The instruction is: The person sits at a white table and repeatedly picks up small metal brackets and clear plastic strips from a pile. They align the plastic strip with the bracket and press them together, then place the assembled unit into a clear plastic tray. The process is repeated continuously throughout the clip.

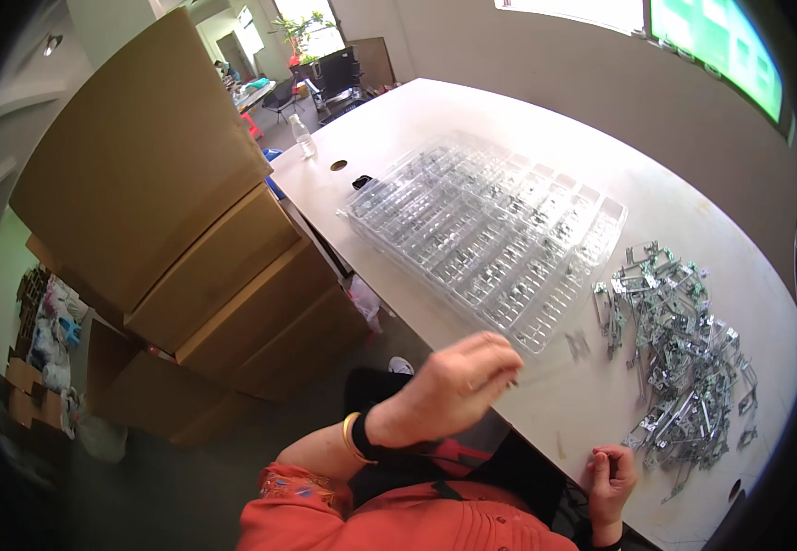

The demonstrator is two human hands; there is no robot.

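Observation:
My left hand [458, 384], a gold bangle and a black band at its wrist, is over the table's near edge, just short of the near corner of a clear plastic compartment tray [529, 347]. Its fingers are curled together. A small dark bit shows at the fingertips, too small to name. My right hand [611, 476] is at the table edge, near the pile of small metal brackets [683, 367], fingers bent in and thumb against them. Whatever it may hold is hidden. Rows of small metal parts fill many of the tray's compartments. One blurred metal piece [578, 345] is between tray and pile.
The white table [729, 248] curves away to the far side. A clear bottle [302, 138] and a small black object [362, 182] are on its far left. Stacked cardboard boxes [224, 266] rise at the left. An office chair [336, 73] stands beyond.

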